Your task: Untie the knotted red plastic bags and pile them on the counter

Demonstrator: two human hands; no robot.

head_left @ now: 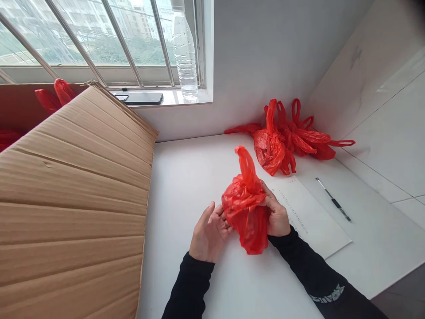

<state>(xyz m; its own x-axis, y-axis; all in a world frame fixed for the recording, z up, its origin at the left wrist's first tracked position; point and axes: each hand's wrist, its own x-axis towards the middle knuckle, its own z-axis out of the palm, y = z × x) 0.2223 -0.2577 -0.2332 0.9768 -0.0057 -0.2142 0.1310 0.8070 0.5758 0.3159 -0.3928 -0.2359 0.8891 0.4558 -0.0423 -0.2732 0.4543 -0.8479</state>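
Note:
A knotted red plastic bag [247,212] is held above the white table, one loop of its handles pointing up. My right hand [277,215] grips it from the right side, with part of the fingers behind the plastic. On the other side, my left hand [210,232] is open, palm up and fingers apart, its fingertips at the bag's left edge. What the bag contains cannot be made out. More tied red bags [270,148] lie in a pile against the wall, behind the held one.
A large cardboard box [83,212] fills the left side, with red bags inside. A written sheet [312,221] and a pen [334,199] lie on the table [186,177] at right. A bottle [185,57] and a phone [142,98] are on the windowsill.

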